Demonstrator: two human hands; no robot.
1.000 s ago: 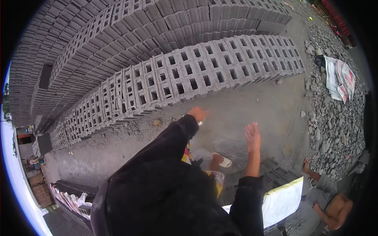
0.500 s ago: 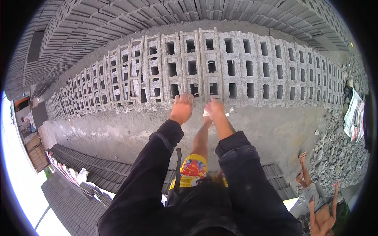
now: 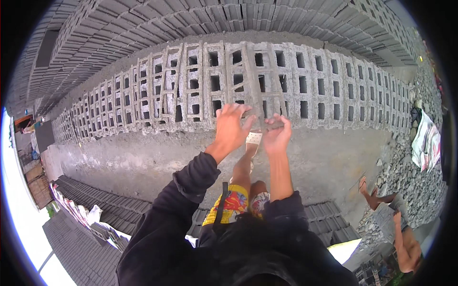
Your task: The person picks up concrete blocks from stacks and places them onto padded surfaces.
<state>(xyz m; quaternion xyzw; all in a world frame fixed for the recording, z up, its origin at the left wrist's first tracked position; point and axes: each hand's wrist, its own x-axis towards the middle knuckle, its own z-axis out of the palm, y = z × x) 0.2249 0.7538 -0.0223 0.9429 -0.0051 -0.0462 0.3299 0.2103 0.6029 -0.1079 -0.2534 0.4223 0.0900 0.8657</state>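
Note:
A long row of grey hollow concrete blocks (image 3: 308, 89) stands on edge in front of me, their square holes facing up. In the middle of the row, one hollow concrete block (image 3: 258, 90) leans slightly askew against its neighbours. My left hand (image 3: 231, 129) grips the near end of this block from the left, fingers bent over it and thumb toward me. My right hand (image 3: 277, 135) has its fingers curled round the same near end from the right. The fingertips are partly hidden against the concrete.
Taller block stacks (image 3: 200, 21) rise behind the row. Grey concrete floor (image 3: 329, 152) lies between the row and more stacked blocks (image 3: 329, 221) near me. Gravel (image 3: 405, 190) and a white sack (image 3: 426, 143) are at the right. Another person (image 3: 405, 243) is at the lower right.
Both hands have closed from outstretched fingers onto the near end of a block. That block now leans askew. The other person at the lower right has shifted posture.

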